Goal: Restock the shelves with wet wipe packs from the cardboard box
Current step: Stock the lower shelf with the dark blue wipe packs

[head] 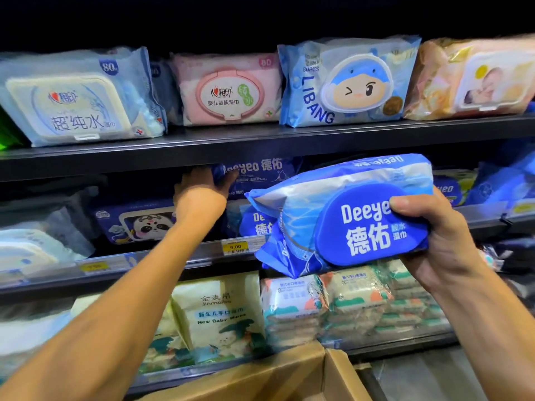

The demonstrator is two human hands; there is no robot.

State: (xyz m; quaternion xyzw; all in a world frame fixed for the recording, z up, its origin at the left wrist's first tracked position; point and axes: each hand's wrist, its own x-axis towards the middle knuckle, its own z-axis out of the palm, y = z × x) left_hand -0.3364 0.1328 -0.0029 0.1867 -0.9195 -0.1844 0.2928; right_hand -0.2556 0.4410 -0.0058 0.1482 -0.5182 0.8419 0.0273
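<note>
The right hand [434, 244] is clamped on a blue Deeyeo pack [304, 215]; the thumb is laid across the right end of the dark-blue lid and the remaining fingers are wrapped behind the pack. This pack is held in the air, lid toward the camera and left end slightly lower; it is positioned in front of the middle shelf [179, 260] and above the cardboard box [275, 374], whose open flaps are seen at the lower edge.

The left hand [202, 188] is extended into the middle shelf; its fingers are laid against the left end of a darker shelved Deeyeo pack [260, 175], located just under the top shelf [231, 146]. Whether that pack is gripped or only touched cannot be determined; the fingers are blurred and shadowed. The hands are kept apart, the left one higher and deeper.

A panda-print pack [136, 224] is placed beside the left forearm; a yellow price label [235, 247] marked 9.00 is fixed to the middle shelf edge.

On the top shelf four packs are lined up: a pale-blue pack [81, 96], a pink pack [228, 88], a LIBANG pack [347, 82] and a peach pack [474, 79]. On the lower shelf a cream pack [220, 316] marked New Baby Wipes is stood beside bundled packs [347, 302].
</note>
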